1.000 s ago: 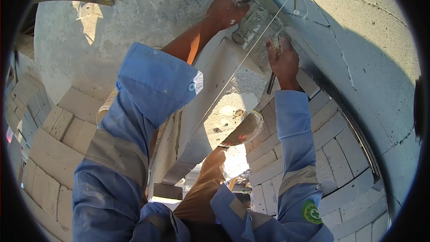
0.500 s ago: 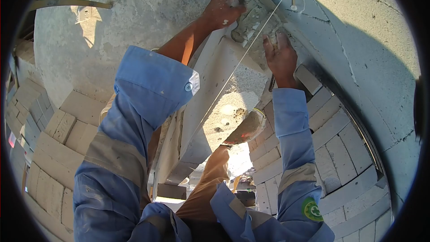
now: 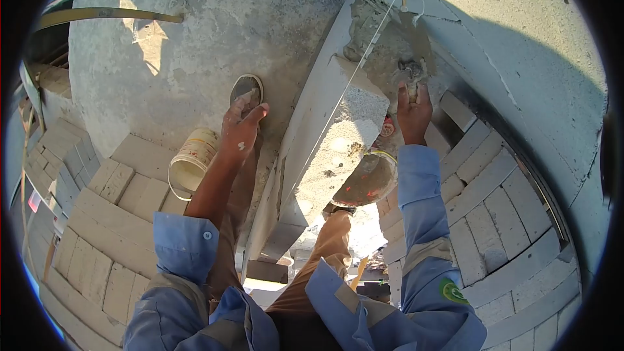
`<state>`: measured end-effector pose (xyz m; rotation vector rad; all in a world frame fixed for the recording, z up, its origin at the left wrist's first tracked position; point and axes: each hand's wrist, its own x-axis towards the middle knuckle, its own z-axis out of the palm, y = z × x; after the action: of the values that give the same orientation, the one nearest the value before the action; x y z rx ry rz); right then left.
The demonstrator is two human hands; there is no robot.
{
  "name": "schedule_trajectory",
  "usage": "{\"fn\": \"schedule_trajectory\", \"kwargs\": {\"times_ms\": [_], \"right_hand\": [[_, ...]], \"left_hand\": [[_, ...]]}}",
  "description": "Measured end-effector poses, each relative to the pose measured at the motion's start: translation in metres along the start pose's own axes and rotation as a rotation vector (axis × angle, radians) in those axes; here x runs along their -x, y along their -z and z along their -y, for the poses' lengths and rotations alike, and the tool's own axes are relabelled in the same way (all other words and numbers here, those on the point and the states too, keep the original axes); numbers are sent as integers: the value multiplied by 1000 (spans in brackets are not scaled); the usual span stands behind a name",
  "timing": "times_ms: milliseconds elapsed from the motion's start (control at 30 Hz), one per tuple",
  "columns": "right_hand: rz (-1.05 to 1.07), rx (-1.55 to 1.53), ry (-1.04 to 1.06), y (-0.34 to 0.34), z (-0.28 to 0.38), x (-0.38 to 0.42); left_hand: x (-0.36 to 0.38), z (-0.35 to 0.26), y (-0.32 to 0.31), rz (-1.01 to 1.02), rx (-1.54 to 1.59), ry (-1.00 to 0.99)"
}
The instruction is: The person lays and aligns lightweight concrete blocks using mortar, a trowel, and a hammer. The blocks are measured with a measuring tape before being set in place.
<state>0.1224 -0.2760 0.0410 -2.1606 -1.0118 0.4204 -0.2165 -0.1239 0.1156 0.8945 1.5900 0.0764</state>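
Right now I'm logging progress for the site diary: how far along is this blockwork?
Done: a block sits under the string line. In hand: the right hand presses a trowel into wet mortar by the block's far end; the left hand is off the block. Left: that mortar looks rough, not yet smoothed.

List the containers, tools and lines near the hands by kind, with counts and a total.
Bucket, white: 1
Mortar pan, by the right knee: 1
Trowel, in the right hand, blade on wet mortar: 1
String line, taut over the block: 1
Total: 4
The left hand holds none of these.
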Motion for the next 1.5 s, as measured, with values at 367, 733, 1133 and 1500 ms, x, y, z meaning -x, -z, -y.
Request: {"fn": "schedule_trajectory", "kwargs": {"times_ms": [367, 733, 1133, 1500], "right_hand": [[427, 628, 255, 51, 106, -44], [935, 1382, 222, 108, 292, -96], [907, 1110, 547, 42, 443, -158], [977, 1460, 535, -104, 249, -166]], "left_hand": [[11, 39, -28, 71, 152, 101], [5, 13, -12, -6, 132, 0], [-8, 12, 17, -100, 372, 21], [-18, 15, 36, -109, 507, 44]]}}
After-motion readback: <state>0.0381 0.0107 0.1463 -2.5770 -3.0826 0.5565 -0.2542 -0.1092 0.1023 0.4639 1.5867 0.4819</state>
